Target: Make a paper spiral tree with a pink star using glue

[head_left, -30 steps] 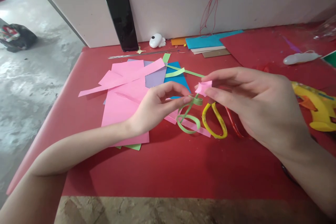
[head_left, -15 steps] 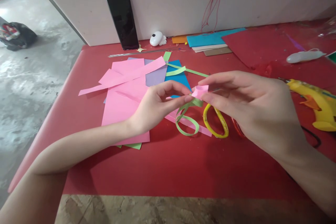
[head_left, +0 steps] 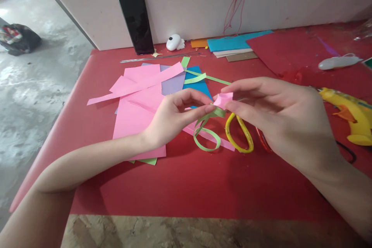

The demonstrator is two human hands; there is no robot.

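A broad red-covered bench [head_left: 186,186] runs back to a pale upright panel [head_left: 197,4]. On its left half lie overlapping flat pink paper sheets [head_left: 139,128], with a lilac paper sheet [head_left: 173,79] and a blue paper sheet [head_left: 194,85] partly beneath them. The right hand [head_left: 290,116] and left hand [head_left: 174,118] meet above the middle of the bench, fingertips close together. A yellow plastic glue gun [head_left: 356,122] lies at the far right; a flat black phone [head_left: 135,19] leans against the panel. A yellow loop-shaped handle [head_left: 247,132] lies below the 2 hands. The left grip pinches a curled light-green paper strip [head_left: 218,112], its loops hanging down. The right grip, thumb against finger, holds a small folded pink paper piece [head_left: 223,100] just above the strip.
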